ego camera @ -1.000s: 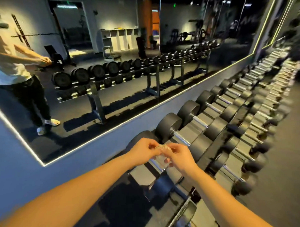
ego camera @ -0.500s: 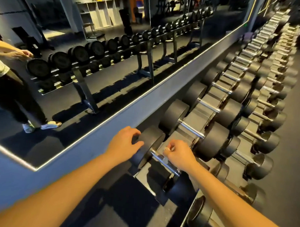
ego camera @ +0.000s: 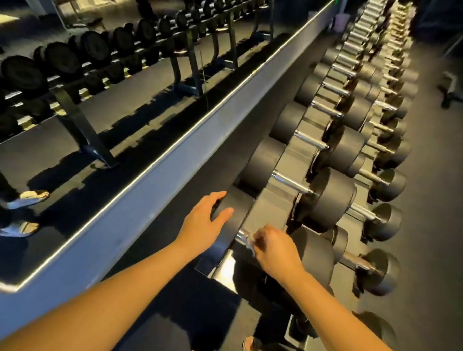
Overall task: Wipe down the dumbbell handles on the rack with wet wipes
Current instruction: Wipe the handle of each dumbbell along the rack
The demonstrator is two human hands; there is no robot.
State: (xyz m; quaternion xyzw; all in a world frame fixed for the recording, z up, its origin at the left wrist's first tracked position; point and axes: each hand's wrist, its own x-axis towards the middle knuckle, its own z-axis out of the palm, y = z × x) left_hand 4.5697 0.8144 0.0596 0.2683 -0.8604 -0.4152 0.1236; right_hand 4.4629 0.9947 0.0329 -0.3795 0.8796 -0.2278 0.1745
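Head view: the left hand (ego camera: 205,221) lies flat on the far head (ego camera: 235,215) of the nearest dumbbell (ego camera: 314,253). Its fingers are straight and close together on the black rim, and the thumb is spread apart from them. The right hand (ego camera: 275,251) is curled round the dumbbell handle (ego camera: 240,234), fingers wrapped tight. A pale edge of the wet wipe (ego camera: 250,243) shows at the fingertips, too blurred to tell how it is folded.

This dumbbell sits at the near end of the rack (ego camera: 271,203), on its top tier. Its long axis runs from upper left, toward the wall with the mirror (ego camera: 96,105), to lower right, toward the aisle. Only a short bare stretch of chrome shows, between the right hand and the far head.
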